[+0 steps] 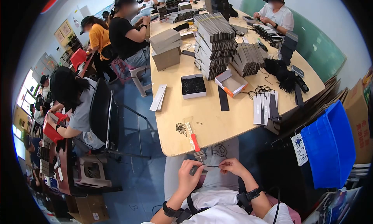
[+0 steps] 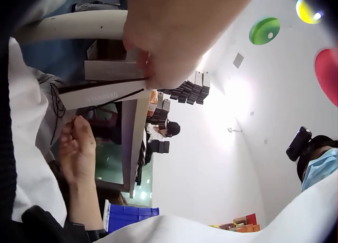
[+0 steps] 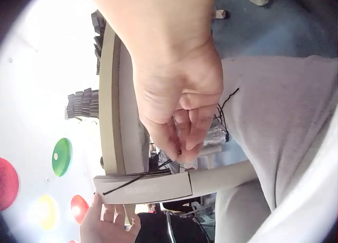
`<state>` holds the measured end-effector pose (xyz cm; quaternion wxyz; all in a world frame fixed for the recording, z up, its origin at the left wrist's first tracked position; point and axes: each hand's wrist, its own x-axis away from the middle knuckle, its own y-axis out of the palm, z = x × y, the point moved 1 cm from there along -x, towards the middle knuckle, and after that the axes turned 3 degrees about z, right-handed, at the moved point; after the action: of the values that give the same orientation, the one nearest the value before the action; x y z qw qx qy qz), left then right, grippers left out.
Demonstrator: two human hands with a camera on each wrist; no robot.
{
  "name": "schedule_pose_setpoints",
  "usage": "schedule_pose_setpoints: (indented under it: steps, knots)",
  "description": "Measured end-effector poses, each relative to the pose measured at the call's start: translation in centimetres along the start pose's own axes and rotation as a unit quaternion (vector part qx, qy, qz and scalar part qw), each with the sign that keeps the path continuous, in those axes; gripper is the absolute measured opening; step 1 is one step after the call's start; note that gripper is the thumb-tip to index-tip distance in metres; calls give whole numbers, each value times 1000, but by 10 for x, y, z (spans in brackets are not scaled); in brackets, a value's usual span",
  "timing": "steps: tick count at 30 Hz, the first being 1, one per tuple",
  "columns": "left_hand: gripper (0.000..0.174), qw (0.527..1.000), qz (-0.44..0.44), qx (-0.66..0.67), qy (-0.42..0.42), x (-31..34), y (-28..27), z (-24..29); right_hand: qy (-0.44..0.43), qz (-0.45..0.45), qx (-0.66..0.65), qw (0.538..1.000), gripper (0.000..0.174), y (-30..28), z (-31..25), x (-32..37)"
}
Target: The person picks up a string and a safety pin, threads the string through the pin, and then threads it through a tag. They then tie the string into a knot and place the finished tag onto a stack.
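Note:
At one end, my left hand (image 1: 189, 176) grips a small stack of white printed hang tags (image 3: 142, 189), held over my lap. A thin black cord (image 3: 127, 184) runs across the front tag. My right hand (image 1: 233, 167) faces the tags, its thumb and fingertips pinching the black cord, which stretches between both hands in the head view. In the left wrist view the tags (image 2: 100, 95) lie nearly level, with loops of black cord (image 2: 57, 103) beside them over the lap. A red-handled tool (image 1: 195, 142) lies at the table edge just beyond my hands.
On the table (image 1: 175, 134) are a small pile of cords (image 1: 181, 128), a white box of black bits (image 1: 193, 86), an opened box (image 1: 231, 83), corded tags (image 1: 262, 109) and tall tag stacks (image 1: 215, 45). A blue bin (image 1: 328, 146) stands right. Other people sit around.

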<state>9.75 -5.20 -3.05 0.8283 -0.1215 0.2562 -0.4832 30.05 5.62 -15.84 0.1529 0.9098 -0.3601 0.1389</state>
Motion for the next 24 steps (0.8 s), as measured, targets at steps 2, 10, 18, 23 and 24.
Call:
schedule_pose_setpoints:
  steps: [2, 10, 18, 23, 24]
  knots:
    - [8, 999, -7, 30, -30, 1, 1, -1, 3, 7, -3, 1000, 16, 0, -3, 1]
    - [10, 964, -54, 201, -168, 7, 2, -13, -17, 26, -5, 1000, 13, 4, -21, 9]
    - [8, 885, -110, 378, -250, 7, -16, 25, -184, 58, 101, 976, 12, 37, -116, 50]
    - [8, 957, -133, 226, -120, 4, -13, 56, -317, 70, 241, 914, 15, 61, -137, 56]
    - [9, 978, -122, 148, -78, 1, -13, 63, -319, 71, 242, 913, 15, 64, -137, 56]
